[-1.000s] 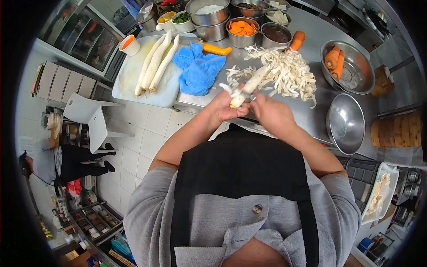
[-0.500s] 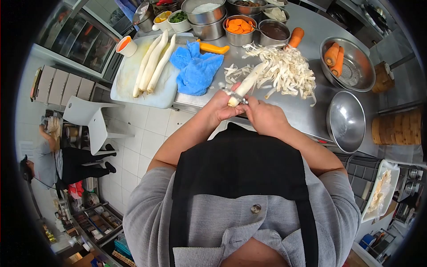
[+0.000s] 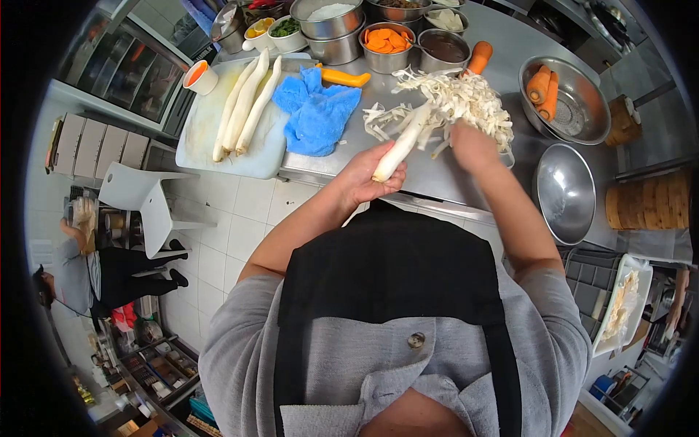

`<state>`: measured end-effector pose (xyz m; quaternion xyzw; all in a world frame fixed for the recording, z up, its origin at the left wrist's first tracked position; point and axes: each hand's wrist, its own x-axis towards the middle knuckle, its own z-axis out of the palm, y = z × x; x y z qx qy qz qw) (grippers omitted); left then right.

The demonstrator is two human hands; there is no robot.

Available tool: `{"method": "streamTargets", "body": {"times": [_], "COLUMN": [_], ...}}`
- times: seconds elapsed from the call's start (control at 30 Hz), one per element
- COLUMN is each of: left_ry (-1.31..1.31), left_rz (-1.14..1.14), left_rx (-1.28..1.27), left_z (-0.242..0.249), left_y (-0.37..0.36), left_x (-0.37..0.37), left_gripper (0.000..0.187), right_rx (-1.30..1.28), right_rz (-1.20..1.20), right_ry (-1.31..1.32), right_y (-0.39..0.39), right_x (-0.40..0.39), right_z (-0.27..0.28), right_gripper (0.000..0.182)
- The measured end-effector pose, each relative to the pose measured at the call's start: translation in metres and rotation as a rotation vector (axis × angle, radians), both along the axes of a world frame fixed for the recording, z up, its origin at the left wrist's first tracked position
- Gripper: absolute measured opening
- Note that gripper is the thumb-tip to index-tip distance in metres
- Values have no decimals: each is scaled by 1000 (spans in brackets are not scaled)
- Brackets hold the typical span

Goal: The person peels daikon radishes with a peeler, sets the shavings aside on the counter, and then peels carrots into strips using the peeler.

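Observation:
My left hand (image 3: 373,173) is wrapped round the thick lower end of a long white radish (image 3: 404,149), whose far end points up toward the peelings. My right hand (image 3: 477,148) is closed at the near right side of a heap of pale ribbon peelings (image 3: 473,102). A metal peeler showed between my hands a moment ago; now the right hand's fingers hide it. To the left, several more white radishes (image 3: 247,109) lie on a white cutting board (image 3: 196,142), beside a crumpled blue cloth (image 3: 317,116).
A steel bowl with carrots (image 3: 546,91) and another steel bowl (image 3: 566,193) stand on the right. Along the back are sliced carrots in a steel pot (image 3: 386,40) and other containers. A yellow-handled tool (image 3: 342,77) lies behind the cloth. A person (image 3: 95,269) stands far left.
My right hand has moved off the radish, up and right to the peelings, and the peeler has gone out of sight. My left hand still holds the radish in nearly the same place.

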<state>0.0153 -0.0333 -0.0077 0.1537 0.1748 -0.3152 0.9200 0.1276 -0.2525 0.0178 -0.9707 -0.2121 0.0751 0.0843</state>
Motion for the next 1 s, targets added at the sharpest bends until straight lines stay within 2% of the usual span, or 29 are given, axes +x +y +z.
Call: {"method": "streamTargets", "body": {"times": [0.1,0.27,0.33,0.43,0.53,0.63,0.73,0.87,1.0], "left_ry": [-25,25,87,60,22,85,33,62,43], "left_rz": [10,-14,9,-20,-66,11,10,22,20], "left_rx": [84,161,220,209,63,186,301,197,164], "left_z": [1,3,7,2,-13,-14,-10,-3,0], "left_y": [12,5,-1,0,8,6,6,15,13], "left_x": [0,-6,-7,-6,-6,-13,-18,-18,-22], "left_gripper": [32,32,32,32,30,29,32,31,32], "right_rx": [85,142,163,192,115,48,6,18,122], "right_rz": [-118,40,199,326,353,236,139,-19,-36], "right_ry": [50,167,140,65,91,54,31,29,93], "right_y": [-6,28,36,38,39,40,28,1,21], "right_x": [4,-58,-82,-94,-79,-54,-8,53,15], "right_z": [20,42,41,37,33,23,10,-11,9], "right_gripper": [34,34,33,31,30,31,34,38,39]}}
